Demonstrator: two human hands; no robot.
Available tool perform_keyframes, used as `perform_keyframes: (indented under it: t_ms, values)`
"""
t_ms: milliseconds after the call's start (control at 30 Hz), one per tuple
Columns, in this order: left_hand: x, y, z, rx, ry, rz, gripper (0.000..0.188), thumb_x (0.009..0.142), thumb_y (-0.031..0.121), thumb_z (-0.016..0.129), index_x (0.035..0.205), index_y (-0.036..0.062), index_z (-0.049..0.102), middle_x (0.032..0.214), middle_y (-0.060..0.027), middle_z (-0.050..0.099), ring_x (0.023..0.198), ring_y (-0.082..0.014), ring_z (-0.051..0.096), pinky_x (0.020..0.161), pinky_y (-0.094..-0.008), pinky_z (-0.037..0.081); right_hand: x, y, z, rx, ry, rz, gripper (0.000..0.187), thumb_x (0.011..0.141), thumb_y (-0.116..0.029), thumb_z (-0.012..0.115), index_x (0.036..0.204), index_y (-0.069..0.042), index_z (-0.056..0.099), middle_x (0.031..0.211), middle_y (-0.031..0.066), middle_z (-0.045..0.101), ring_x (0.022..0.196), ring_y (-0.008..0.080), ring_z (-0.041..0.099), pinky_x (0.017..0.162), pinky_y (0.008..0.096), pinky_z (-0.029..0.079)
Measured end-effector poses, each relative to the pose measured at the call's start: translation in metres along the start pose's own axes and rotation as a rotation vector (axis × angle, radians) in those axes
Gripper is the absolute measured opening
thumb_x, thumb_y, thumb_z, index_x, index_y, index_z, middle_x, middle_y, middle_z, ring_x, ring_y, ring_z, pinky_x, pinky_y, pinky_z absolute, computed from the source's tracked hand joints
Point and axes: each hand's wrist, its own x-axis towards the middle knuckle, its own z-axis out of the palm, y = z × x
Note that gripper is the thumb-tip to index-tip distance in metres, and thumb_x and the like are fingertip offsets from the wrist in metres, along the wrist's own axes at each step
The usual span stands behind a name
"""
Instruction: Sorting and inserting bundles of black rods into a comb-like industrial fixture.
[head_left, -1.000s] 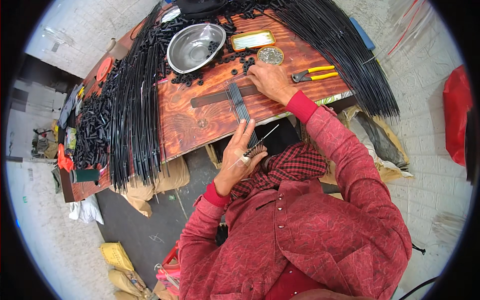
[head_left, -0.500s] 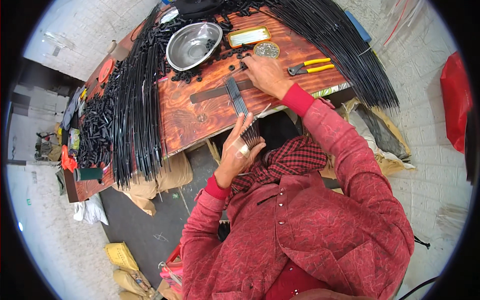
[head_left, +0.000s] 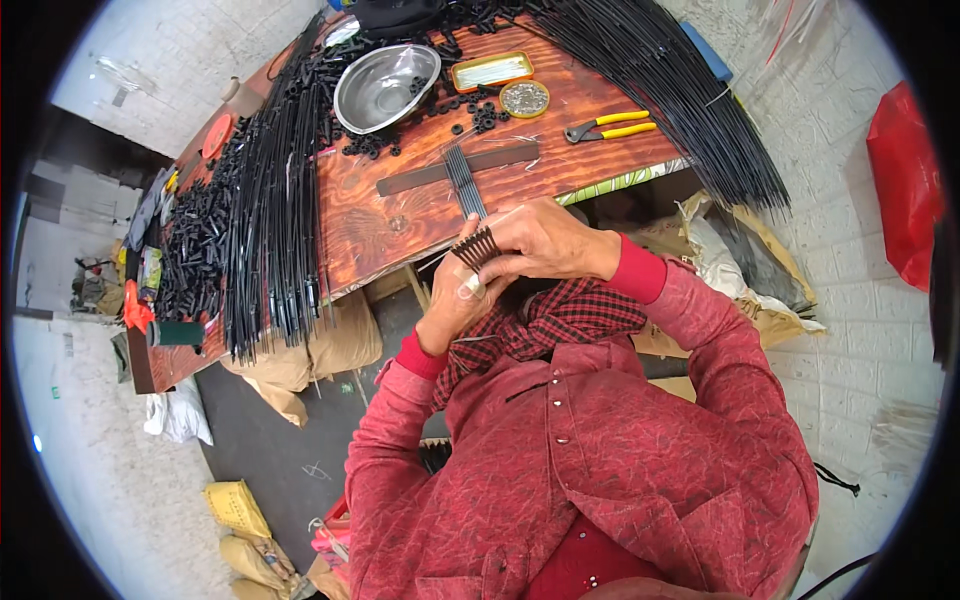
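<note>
My left hand [head_left: 452, 300] is closed around a flat row of thin dark rods [head_left: 463, 178]. Their near ends fan out above my left fingers, while the far part rests across a flat dark bar [head_left: 412, 180] on the table. White tape is wrapped on one left finger. My right hand [head_left: 552, 240] has come up against the rod ends, thumb and fingers pinched together there. Whatever sits in that pinch is hidden or too small to name. Beyond the bar, small black rings [head_left: 484, 118] lie in a loose cluster.
On the wooden table [head_left: 365, 235] are a metal bowl [head_left: 372, 92], a yellow tray of white sticks [head_left: 492, 70], a round tin of small metal pieces [head_left: 525, 98] and yellow-handled pliers [head_left: 612, 126]. Long black rods [head_left: 275, 220] bundle at left, more [head_left: 670, 90] at right.
My right hand has moved from the black rings back toward me, to the rod ends at my left hand. My left hand has shifted slightly left and still holds the rods.
</note>
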Motion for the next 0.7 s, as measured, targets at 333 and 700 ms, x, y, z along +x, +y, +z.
perform_keyframes:
  t_ms: [333, 700]
  values:
    - [0.031, 0.010, -0.038, -0.103, -0.257, 0.005, 0.062, 0.065, 0.021, 0.086, 0.122, 0.0077, 0.067, 0.128, -0.0199, 0.062, 0.130, -0.0464, 0.049, 0.113, -0.0528, 0.039, -0.006, -0.001, 0.000, 0.122, 0.087, 0.008, 0.026, 0.090, -0.018, 0.074, 0.112, -0.004, 0.072, 0.099, 0.0162, 0.072, 0.088, 0.0356, 0.070, 0.076, 0.0398, 0.055]
    - [0.061, -0.080, -0.032, 0.268, -0.277, 0.143, 0.071, 0.073, 0.003, 0.073, 0.141, 0.0098, 0.055, 0.156, -0.0147, 0.045, 0.138, -0.0473, 0.043, 0.111, -0.0528, 0.045, -0.003, -0.012, -0.027, 0.260, 0.046, 0.115, 0.020, 0.092, -0.016, 0.075, 0.106, -0.001, 0.074, 0.096, 0.0115, 0.074, 0.085, 0.0215, 0.071, 0.078, 0.0338, 0.055]
